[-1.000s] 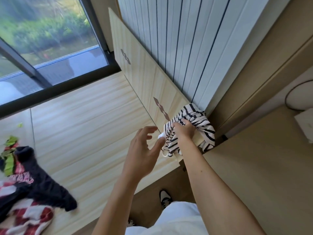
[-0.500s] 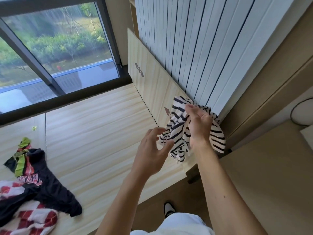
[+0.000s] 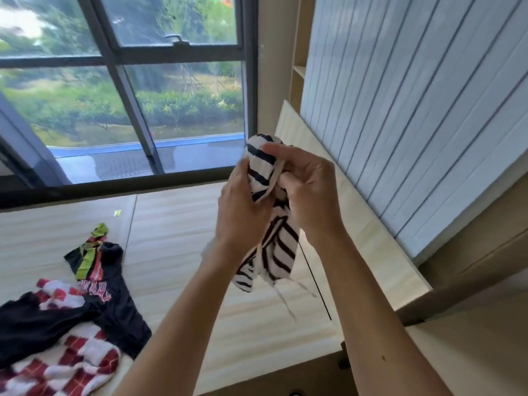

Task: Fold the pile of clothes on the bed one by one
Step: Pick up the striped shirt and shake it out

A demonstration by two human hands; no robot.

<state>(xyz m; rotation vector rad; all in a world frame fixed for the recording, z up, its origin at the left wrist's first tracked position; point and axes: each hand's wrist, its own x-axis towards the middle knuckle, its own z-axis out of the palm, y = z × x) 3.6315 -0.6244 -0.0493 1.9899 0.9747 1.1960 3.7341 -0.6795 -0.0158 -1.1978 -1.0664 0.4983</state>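
- The crumpled white cloth garment (image 3: 278, 247) carries black stripes.
- The spread-out black cloth T-shirt (image 3: 114, 312) shows pink lettering and a green, red and black striped edge.
- The rumpled fuzzy cloth garment (image 3: 77, 364) is checked red and white.
- The flat wooden bed platform (image 3: 177, 230) is pale beige.

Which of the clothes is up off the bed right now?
The black-and-white striped garment, gripped by the left hand and right hand above the bed; the dark garment and the red-and-white checked garment lie on it.
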